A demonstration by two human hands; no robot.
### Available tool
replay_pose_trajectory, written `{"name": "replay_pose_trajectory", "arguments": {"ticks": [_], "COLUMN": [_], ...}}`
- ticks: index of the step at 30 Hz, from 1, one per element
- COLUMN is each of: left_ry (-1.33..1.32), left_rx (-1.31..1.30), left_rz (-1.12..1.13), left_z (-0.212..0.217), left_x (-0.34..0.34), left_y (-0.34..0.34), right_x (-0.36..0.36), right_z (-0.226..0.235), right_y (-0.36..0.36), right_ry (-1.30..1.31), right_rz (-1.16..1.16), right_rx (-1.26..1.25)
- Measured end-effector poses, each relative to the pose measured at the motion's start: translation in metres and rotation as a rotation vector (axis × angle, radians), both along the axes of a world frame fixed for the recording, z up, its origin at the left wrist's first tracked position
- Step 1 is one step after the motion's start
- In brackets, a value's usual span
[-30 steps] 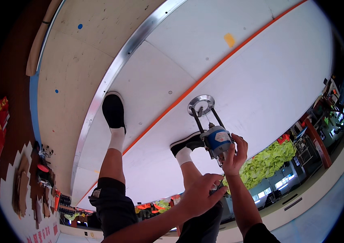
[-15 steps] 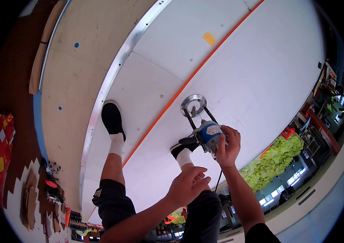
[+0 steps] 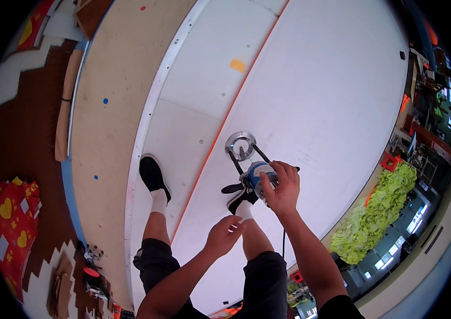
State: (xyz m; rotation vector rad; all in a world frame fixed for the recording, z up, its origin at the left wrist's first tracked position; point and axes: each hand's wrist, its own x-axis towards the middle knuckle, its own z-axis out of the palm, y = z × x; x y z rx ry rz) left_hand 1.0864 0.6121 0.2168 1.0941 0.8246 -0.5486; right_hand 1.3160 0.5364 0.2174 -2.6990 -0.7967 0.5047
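Note:
My right hand (image 3: 284, 189) is wrapped over the top of a plunge router (image 3: 260, 173) with a blue body, gripping it. The router's round silver base (image 3: 240, 145), joined by two dark posts, faces the large white board (image 3: 337, 106), close to an orange strip (image 3: 220, 135). A black side handle sticks out to the left of the body. My left hand (image 3: 224, 234) hangs in front of my right shin, touching nothing, with its fingers loosely bent and slightly apart. A black cord (image 3: 284, 244) runs down behind my right forearm.
My feet, in black shoes (image 3: 153, 173), stand on the white surface either side of the orange strip. Left of it run a pale metal edge (image 3: 143, 119) and a beige board (image 3: 111, 138). Yellow-green crumpled material (image 3: 374, 212) lies at the right; red patterned material (image 3: 13, 218) at far left.
The view has shifted, so the scene sits differently in the picture. My left hand has drawn slightly down and away from the router. My right hand still grips the router.

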Motion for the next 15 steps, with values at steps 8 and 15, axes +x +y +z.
{"name": "replay_pose_trajectory", "arguments": {"ticks": [8,15], "left_ry": [0.143,0.118], "left_rx": [0.186,0.350], "left_rz": [-0.113,-0.145], "left_z": [0.002,0.025], "left_x": [-0.047,-0.038], "left_y": [-0.023,-0.022], "right_x": [-0.020,-0.018], "right_z": [0.048,0.041], "right_y": [-0.021,-0.035], "right_ry": [0.206,0.172], "right_rz": [0.148,0.177], "right_rx": [-0.262,-0.243]}}
